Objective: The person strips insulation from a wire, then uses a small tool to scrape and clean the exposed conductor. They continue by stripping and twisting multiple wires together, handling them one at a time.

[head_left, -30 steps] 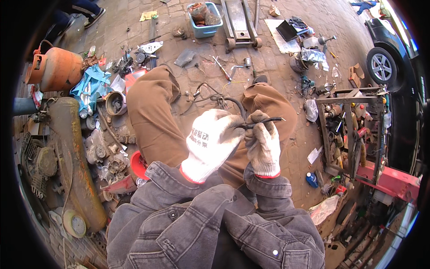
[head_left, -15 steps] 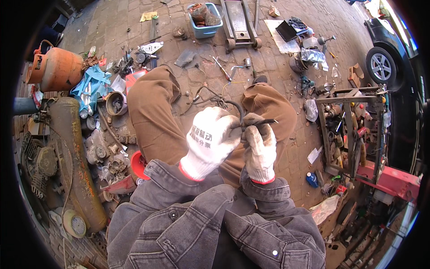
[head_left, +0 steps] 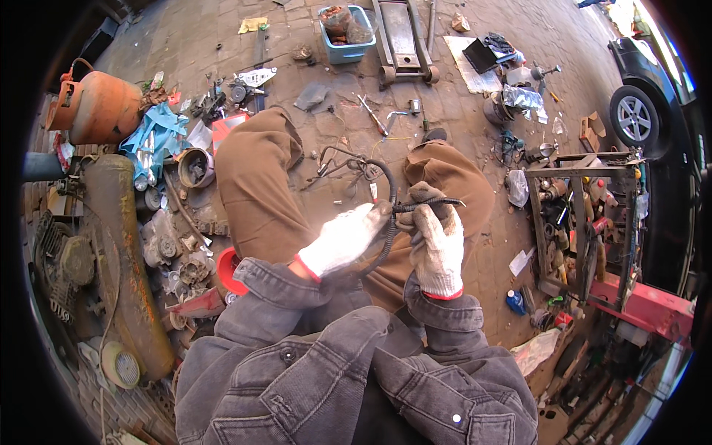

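Note:
A black wiring harness in ribbed sleeving curves between my knees, its thin loose wires spreading toward the ground ahead. My left hand, in a white work glove, has its fingertips closed on the harness at the point where a branch leaves the main run. In a matching glove with grey, soiled fingertips, my right hand grips that side branch. The branch's cut end pokes out to the right past my fingers. Below my left fingertips another length of harness hangs down toward my lap.
Pliers and small tools lie on the paving ahead. Beyond stand a blue tub and a floor jack. An orange gas cylinder and metal parts are on the left. A metal rack and a car wheel are on the right.
My left hand has shifted down and left and turned, uncovering more of the harness. My right hand keeps its grip on the branch and sits slightly farther right.

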Tool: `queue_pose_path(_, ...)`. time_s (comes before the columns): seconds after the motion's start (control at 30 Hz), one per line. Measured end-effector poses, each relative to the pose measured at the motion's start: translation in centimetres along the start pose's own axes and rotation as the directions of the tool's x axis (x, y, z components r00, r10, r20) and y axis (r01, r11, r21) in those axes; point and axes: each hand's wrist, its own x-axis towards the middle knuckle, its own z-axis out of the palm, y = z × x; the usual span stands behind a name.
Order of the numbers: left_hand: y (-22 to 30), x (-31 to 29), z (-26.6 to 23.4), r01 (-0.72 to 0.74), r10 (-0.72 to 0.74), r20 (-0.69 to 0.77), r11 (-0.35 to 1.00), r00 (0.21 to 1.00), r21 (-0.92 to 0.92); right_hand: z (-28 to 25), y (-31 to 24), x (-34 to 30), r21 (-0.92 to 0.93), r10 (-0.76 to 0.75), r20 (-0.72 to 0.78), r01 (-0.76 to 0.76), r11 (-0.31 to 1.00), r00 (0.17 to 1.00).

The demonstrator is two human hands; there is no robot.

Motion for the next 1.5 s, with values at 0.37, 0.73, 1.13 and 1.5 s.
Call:
queue_pose_path(0.37, 3.4, -1.0, -1.8, -0.055, 0.124, 0.009, 0.503, 0.992, -0.862, -1.6, -1.7, -0.7, -0.111, 0.029, -0.100, -0.040, 0.993, 0.995)
queue_pose_path(0.73, 5.2, -2.2, -2.1, -0.219, 0.137, -0.277, 0.931, 0.951, -0.292, -1.5, -8.7, -2.2, -0.651, -0.556, 0.668, 0.750, -0.117, 0.494)
queue_pose_path(1.13, 4.5, -3.1, -2.0, -0.243, 0.178, -0.231, 0.925, 0.956, -0.293, 0.1, -7.5, -0.4, -0.720, -0.220, 0.567, 0.607, 0.336, 0.794)
queue_pose_path(1.5, 5.2, -3.0, -2.0, -0.147, 0.112, -0.096, 0.705, 0.989, -0.693, 0.9, -3.0, -1.9, -0.474, 0.090, -0.054, -0.105, 0.874, 0.994)
